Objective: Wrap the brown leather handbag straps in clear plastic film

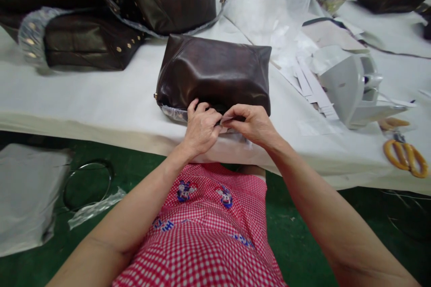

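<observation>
In the head view, the brown bag [218, 67] lies on the table [101, 94], left hand [202, 129] and right hand [252, 124] at its near edge; fingers curl there, grip unclear. Probably soft, light, slightly slick; best held by both ends.

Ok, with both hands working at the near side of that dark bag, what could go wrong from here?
The dark bag sits close to the near edge of the table, so a firm tug might drag it over. The clear plastic wrap beside the left hand could snag or tear. The orange-handled scissors lie near that edge too, and a wide sweep of the right arm might knock them off.
</observation>
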A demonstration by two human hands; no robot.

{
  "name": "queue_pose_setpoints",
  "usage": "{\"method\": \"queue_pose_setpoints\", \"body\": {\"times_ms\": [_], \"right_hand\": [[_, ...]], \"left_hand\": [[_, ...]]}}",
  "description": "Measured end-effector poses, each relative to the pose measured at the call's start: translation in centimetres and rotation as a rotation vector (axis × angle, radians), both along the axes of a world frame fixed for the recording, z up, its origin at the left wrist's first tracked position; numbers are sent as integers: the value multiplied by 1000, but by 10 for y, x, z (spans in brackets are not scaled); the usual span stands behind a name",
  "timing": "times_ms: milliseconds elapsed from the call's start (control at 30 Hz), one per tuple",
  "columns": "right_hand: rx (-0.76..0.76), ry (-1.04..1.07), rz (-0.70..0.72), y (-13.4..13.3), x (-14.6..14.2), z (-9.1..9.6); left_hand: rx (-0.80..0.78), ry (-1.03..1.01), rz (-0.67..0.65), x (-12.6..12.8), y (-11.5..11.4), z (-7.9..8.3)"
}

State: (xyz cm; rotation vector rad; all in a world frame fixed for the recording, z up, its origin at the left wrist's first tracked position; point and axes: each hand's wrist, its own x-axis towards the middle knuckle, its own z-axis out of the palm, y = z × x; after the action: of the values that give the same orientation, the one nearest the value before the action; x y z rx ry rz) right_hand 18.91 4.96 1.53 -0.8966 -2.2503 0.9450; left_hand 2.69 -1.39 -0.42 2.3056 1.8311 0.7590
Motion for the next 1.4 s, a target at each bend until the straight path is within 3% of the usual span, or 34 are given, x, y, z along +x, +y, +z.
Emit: {"method": "queue_pose_setpoints", "body": {"times_ms": [133,367,467,667,833,1100,1400], "right_hand": [[73,-34,40,-2,4,2],[529,-76,20,-7,9,-23],[634,-38,59,-5,11,-31],[656,-25,227,-1,22,-33],[598,-63,289,-4,31,-32],[616,-84,119,-8,19,-38],[716,-178,64,-14,10,-36]], "left_hand": [[7,-14,2,0,0,-1],[0,-51,11,1,1,-2],[-1,-55,8,2,1,-3],[11,-47,-4,2,0,-4],[9,-35,-14,1,1,-4],[-24,24,-39,-2,0,-2],[-202,288,-142,-4,5,29]]}}
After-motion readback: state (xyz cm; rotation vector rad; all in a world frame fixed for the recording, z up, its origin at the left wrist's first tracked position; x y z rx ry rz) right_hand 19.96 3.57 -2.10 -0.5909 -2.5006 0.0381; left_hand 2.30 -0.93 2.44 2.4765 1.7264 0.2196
